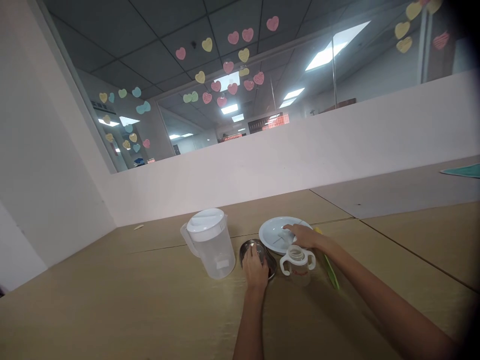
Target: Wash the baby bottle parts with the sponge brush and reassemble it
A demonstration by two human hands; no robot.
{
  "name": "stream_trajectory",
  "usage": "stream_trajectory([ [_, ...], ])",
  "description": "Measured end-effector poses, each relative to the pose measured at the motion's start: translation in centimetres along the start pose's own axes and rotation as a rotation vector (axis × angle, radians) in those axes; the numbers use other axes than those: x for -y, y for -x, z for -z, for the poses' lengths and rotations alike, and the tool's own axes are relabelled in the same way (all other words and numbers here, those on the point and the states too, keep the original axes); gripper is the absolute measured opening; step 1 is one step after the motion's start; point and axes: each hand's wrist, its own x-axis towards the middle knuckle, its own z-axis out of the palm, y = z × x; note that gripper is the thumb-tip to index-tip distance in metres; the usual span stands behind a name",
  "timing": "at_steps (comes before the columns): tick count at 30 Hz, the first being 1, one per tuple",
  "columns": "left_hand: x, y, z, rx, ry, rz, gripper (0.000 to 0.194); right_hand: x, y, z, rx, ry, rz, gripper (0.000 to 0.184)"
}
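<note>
My left hand (255,267) reaches into a shiny metal kidney dish (272,265), its fingers stretched out and slightly apart; they cover much of the inside. My right hand (303,235) is over a white plate (268,231), fingers curled down at a small translucent piece (284,236) lying there. What the fingertips grip is too small to make out. Just below that hand stands a clear baby bottle (300,271) with two white handles and no lid on its open neck.
A clear plastic pitcher (217,252) with a white lid stands left of the dish. Right of the bottle lies a green and yellow long-handled thing (331,274), partly behind my right wrist. A low wall (262,162) with a window borders the table's (150,300) far side.
</note>
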Motion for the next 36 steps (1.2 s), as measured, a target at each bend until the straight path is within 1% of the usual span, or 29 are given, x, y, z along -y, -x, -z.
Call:
stream_trajectory([
  [3,-0.1,0.0,0.4,-0.023,0.027,0.021,0.040,0.4,0.3,0.1,0.001,-0.018,-0.040,0.063],
  [5,-0.3,0.0,0.8,-0.068,0.048,0.041,0.038,0.6,0.5,0.3,-0.002,-0.031,-0.060,0.055],
  [9,-0.7,0.1,1.5,-0.206,0.104,0.036,0.035,0.7,0.7,1.1,-0.025,-0.057,-0.067,0.039],
  [11,-1.1,0.2,1.8,-0.272,0.143,0.023,0.035,1.1,0.7,1.7,-0.056,-0.075,-0.054,0.031],
  [13,-1.5,0.2,2.2,-0.340,0.202,-0.013,0.036,1.8,0.7,2.4,-0.101,-0.095,-0.033,0.027],
  [15,-2.0,0.3,2.5,-0.399,0.261,-0.079,0.039,3.1,1.0,3.2,-0.130,-0.182,0.030,0.030],
  [16,-2.2,0.4,2.6,-0.421,0.282,-0.120,0.040,3.9,1.2,3.6,-0.127,-0.282,0.094,0.032],
  [18,-2.6,0.6,2.8,-0.454,0.306,-0.206,0.041,5.5,1.9,4.2,-0.063,-0.473,0.240,0.036],
  [20,-2.9,0.8,2.8,-0.494,0.323,-0.256,0.041,7.1,2.5,4.4,-0.027,-0.535,0.329,0.042],
  [22,-3.0,0.9,2.8,-0.539,0.352,-0.269,0.042,8.4,3.0,4.3,-0.069,-0.515,0.351,0.045],
  [24,-3.0,0.9,2.8,-0.550,0.371,-0.291,0.043,9.1,3.1,4.1,-0.145,-0.473,0.337,0.044],
  [26,-2.9,0.9,2.9,-0.522,0.334,-0.364,0.047,9.1,2.9,4.2,-0.218,-0.427,0.301,0.044],
  [28,-2.7,0.7,3.3,-0.521,0.220,-0.413,0.054,8.2,2.6,4.6,-0.294,-0.361,0.251,0.044],
  [29,-2.5,0.6,3.6,-0.561,0.151,-0.384,0.058,7.5,2.5,4.9,-0.333,-0.315,0.220,0.042],
  [30,-2.1,0.5,4.0,-0.629,0.087,-0.313,0.061,6.5,2.3,5.1,-0.376,-0.262,0.178,0.041],
  [32,-1.2,0.2,4.9,-0.801,0.006,-0.069,0.069,4.3,2.2,5.2,-0.411,-0.135,0.039,0.036],
  [33,-0.6,0.0,5.3,-0.877,-0.008,0.061,0.074,3.2,2.2,4.9,-0.401,-0.066,-0.038,0.036],
  [34,0.0,-0.2,5.6,-0.928,-0.008,0.169,0.081,2.1,2.2,4.5,-0.376,-0.018,-0.125,0.038],
  [35,0.7,-0.4,5.8,-0.964,0.004,0.254,0.089,1.2,2.2,3.9,-0.364,0.001,-0.189,0.041],
  [36,1.4,-0.5,5.9,-0.979,0.024,0.309,0.095,0.3,2.2,3.2,-0.348,0.008,-0.211,0.043],
])
